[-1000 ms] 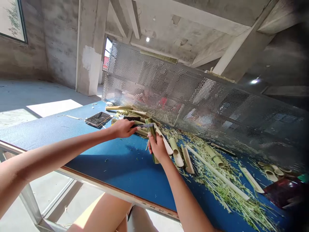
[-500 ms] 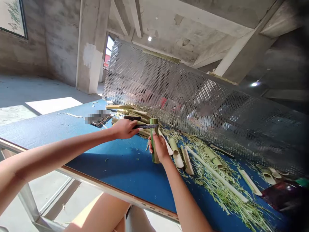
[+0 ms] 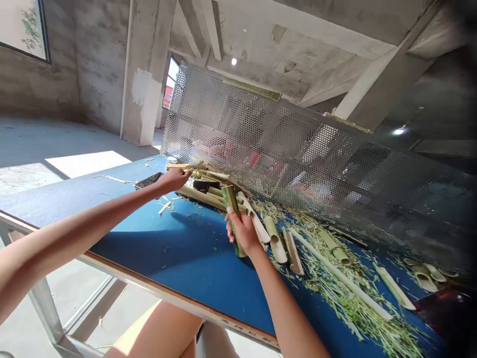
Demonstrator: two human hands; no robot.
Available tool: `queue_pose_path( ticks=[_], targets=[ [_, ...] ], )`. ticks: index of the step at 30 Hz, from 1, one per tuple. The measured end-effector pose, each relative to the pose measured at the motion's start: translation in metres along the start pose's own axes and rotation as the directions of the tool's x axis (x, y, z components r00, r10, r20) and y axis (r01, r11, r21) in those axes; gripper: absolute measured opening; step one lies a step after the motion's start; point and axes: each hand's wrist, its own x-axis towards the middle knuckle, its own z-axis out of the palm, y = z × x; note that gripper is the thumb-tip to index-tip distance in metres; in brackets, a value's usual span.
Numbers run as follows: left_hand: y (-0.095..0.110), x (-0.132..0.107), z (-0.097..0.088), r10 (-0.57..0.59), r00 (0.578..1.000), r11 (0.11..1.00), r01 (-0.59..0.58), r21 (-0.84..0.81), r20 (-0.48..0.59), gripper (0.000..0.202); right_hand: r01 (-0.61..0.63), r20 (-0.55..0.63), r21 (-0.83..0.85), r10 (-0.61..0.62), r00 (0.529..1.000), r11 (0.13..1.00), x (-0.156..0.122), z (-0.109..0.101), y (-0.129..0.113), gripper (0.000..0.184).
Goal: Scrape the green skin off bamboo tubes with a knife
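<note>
My right hand (image 3: 243, 231) is closed round a short green bamboo section (image 3: 230, 199), standing it on end, slightly tilted, on the blue table (image 3: 175, 248). My left hand (image 3: 174, 177) is closed and drawn back to the left, away from the section, near the pile of bamboo lengths (image 3: 206, 191) by the screen. A grey blade tip of the knife (image 3: 198, 163) seems to stick out past its fingers; the handle is hidden in the fist.
A perforated metal screen (image 3: 298, 154) leans along the table's far side. Split bamboo pieces (image 3: 276, 242) and green shavings (image 3: 354, 298) cover the right half. A phone (image 3: 148, 180) lies beyond my left hand. A dark red object (image 3: 443, 306) sits far right.
My left hand has pulled the knife off the top of the bamboo section and swung back to the left. My right hand still holds the section, now tilted a little.
</note>
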Motion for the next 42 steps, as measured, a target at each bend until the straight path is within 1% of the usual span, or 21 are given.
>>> queue_pose_path(
  ticks=[2, 3, 5, 7, 9, 11, 12, 14, 18, 21, 23, 25, 29, 33, 36, 37, 38, 39, 40, 41, 42],
  targets=[
    [0.004, -0.001, 0.003, -0.019, 0.999, 1.000, 0.020, 0.023, -0.039, 0.059, -0.039, -0.033, 0.054, 0.041, 0.999, 0.998, 0.003, -0.005, 0.001, 0.045],
    [0.009, -0.004, 0.006, 0.002, 0.998, 1.000, 0.000, 0.031, -0.064, 0.058, -0.044, -0.037, 0.074, 0.047, 0.998, 0.996, 0.004, -0.008, 0.002, 0.042],
    [0.022, -0.013, 0.014, 0.118, 0.986, 0.992, -0.111, 0.059, -0.116, 0.055, -0.036, -0.060, 0.109, 0.043, 0.997, 0.993, 0.007, -0.015, 0.003, 0.035],
    [0.034, -0.025, 0.020, 0.281, 0.950, 0.956, -0.265, 0.128, -0.134, 0.050, -0.031, -0.097, 0.113, 0.042, 0.994, 0.993, 0.008, -0.019, 0.005, 0.032],
    [0.044, -0.038, 0.024, 0.461, 0.884, 0.875, -0.439, 0.204, -0.073, 0.048, -0.027, -0.129, 0.109, 0.041, 0.991, 0.994, 0.008, -0.020, 0.008, 0.034],
    [0.049, -0.048, 0.028, 0.586, 0.810, 0.783, -0.572, 0.243, 0.017, 0.048, -0.031, -0.131, 0.121, 0.047, 0.990, 0.992, 0.009, -0.020, 0.011, 0.041],
    [0.050, -0.052, 0.031, 0.620, 0.783, 0.751, -0.612, 0.246, 0.054, 0.049, -0.036, -0.124, 0.134, 0.053, 0.991, 0.990, 0.009, -0.019, 0.013, 0.043],
    [0.051, -0.056, 0.035, 0.636, 0.764, 0.729, -0.640, 0.242, 0.104, 0.049, -0.046, -0.126, 0.147, 0.065, 0.990, 0.988, 0.010, -0.017, 0.018, 0.042],
    [0.049, -0.054, 0.043, 0.603, 0.790, 0.761, -0.611, 0.218, 0.112, 0.046, -0.076, -0.184, 0.048, 0.083, 0.979, 0.996, 0.014, -0.011, 0.028, 0.029],
    [0.048, -0.053, 0.047, 0.596, 0.796, 0.771, -0.605, 0.198, 0.108, 0.045, -0.075, -0.207, -0.051, 0.063, 0.976, 0.996, 0.013, -0.008, 0.031, 0.025],
    [0.049, -0.055, 0.048, 0.584, 0.799, 0.774, -0.601, 0.200, 0.141, 0.046, -0.060, -0.231, -0.123, 0.031, 0.972, 0.991, 0.011, -0.007, 0.029, 0.024],
    [0.049, -0.057, 0.048, 0.556, 0.814, 0.787, -0.581, 0.210, 0.168, 0.048, -0.053, -0.264, -0.219, -0.007, 0.964, 0.974, 0.009, -0.007, 0.025, 0.019],
    [0.048, -0.053, 0.047, 0.512, 0.846, 0.811, -0.533, 0.241, 0.149, 0.053, -0.066, -0.323, -0.372, -0.063, 0.944, 0.926, 0.010, -0.009, 0.019, 0.012],
    [0.052, -0.034, 0.052, 0.527, 0.841, 0.787, -0.537, 0.304, 0.121, 0.055, -0.135, -0.402, -0.340, -0.014, 0.916, 0.931, 0.018, -0.014, 0.017, 0.014],
    [0.067, -0.015, 0.060, 0.550, 0.826, 0.769, -0.559, 0.310, 0.126, 0.051, -0.176, -0.436, -0.266, 0.045, 0.899, 0.948, 0.022, -0.024, 0.018, 0.011],
    [0.073, -0.008, 0.061, 0.529, 0.841, 0.793, -0.539, 0.285, 0.116, 0.049, -0.182, -0.448, -0.251, 0.053, 0.893, 0.951, 0.022, -0.028, 0.018, 0.011],
    [0.079, 0.000, 0.059, 0.476, 0.874, 0.839, -0.483, 0.251, 0.094, 0.049, -0.182, -0.457, -0.243, 0.053, 0.888, 0.953, 0.021, -0.031, 0.018, 0.011],
    [0.084, 0.009, 0.054, 0.393, 0.917, 0.892, -0.397, 0.214, 0.064, 0.050, -0.178, -0.460, -0.246, 0.047, 0.887, 0.953, 0.020, -0.033, 0.018, 0.011],
    [0.087, 0.020, 0.047, 0.257, 0.966, 0.953, -0.255, 0.164, 0.013, 0.052, -0.172, -0.451, -0.260, 0.038, 0.892, 0.950, 0.019, -0.034, 0.017, 0.011],
    [0.089, 0.032, 0.037, 0.155, 0.988, 0.977, -0.150, 0.148, -0.020, 0.059, -0.167, -0.435, -0.277, 0.032, 0.900, 0.946, 0.018, -0.035, 0.017, 0.011],
    [0.089, 0.044, 0.025, 0.105, 0.993, 0.985, -0.097, 0.145, -0.048, 0.065, -0.158, -0.411, -0.290, 0.026, 0.911, 0.944, 0.017, -0.035, 0.016, 0.011]
  ],
)
